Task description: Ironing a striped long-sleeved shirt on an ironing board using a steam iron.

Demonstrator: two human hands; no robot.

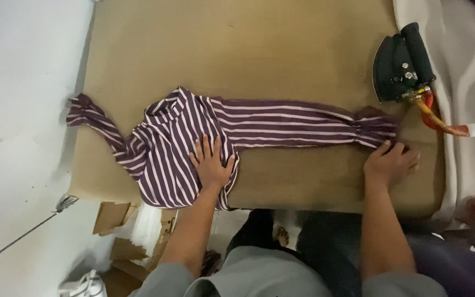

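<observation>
A dark purple shirt with pale pink stripes [259, 124] lies stretched across a brown padded table [237, 49], one sleeve hanging over the left edge. My left hand [211, 161] rests flat on the shirt's body near the front edge, fingers spread. My right hand [391, 163] has its fingers curled at the bunched right end of the shirt, pinching the fabric against the table.
A black iron [401, 61] with an orange and white cord [441, 120] lies at the table's right end, beside white cloth [468, 71]. Cardboard scraps [114, 217] lie on the floor below the front edge. A pale floor [23, 110] runs along the left.
</observation>
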